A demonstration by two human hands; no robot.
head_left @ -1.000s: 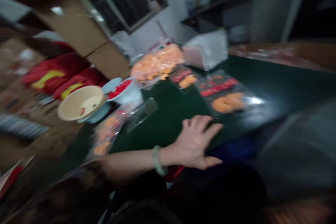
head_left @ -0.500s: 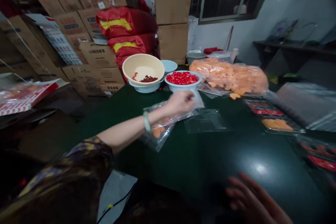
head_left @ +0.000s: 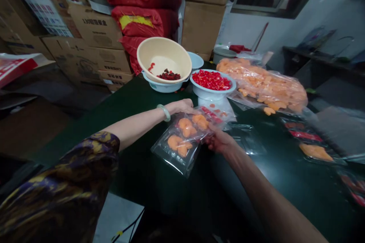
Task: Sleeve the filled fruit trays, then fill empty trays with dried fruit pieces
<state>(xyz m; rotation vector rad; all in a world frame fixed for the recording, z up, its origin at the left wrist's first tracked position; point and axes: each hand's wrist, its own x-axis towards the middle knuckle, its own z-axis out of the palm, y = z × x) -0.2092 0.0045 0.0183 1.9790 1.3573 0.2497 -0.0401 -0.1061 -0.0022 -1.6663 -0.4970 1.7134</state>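
Observation:
Orange pieces lie in the compartments of clear plastic trays (head_left: pixel 173 165) that overlap on the dark green table. My left hand (head_left: pixel 184 106), a pale bangle on its wrist, is closed at the far left edge of the upper tray; its fingertips are partly hidden. At the right edge, my right hand (head_left: pixel 218 138) grips the same tray with fingers curled round the side. Strips of red pieces show in its far part. Just beyond stands a pale blue basin (head_left: pixel 213 92) full of red packets.
A cream basin (head_left: pixel 164 47) holding dark red bits rests in a blue one to the left. At the back right lies a large clear bag of orange pieces (head_left: pixel 262 83). Another clear tray (head_left: pixel 245 138) and a filled tray (head_left: pixel 313 152) lie right. Cartons (head_left: pixel 97 26) and red sacks (head_left: pixel 145 22) are stacked behind.
My right hand has come up from the lower right and taken hold of the tray. My left hand has drawn back from beside the red packets to the tray. The view has tilted down.

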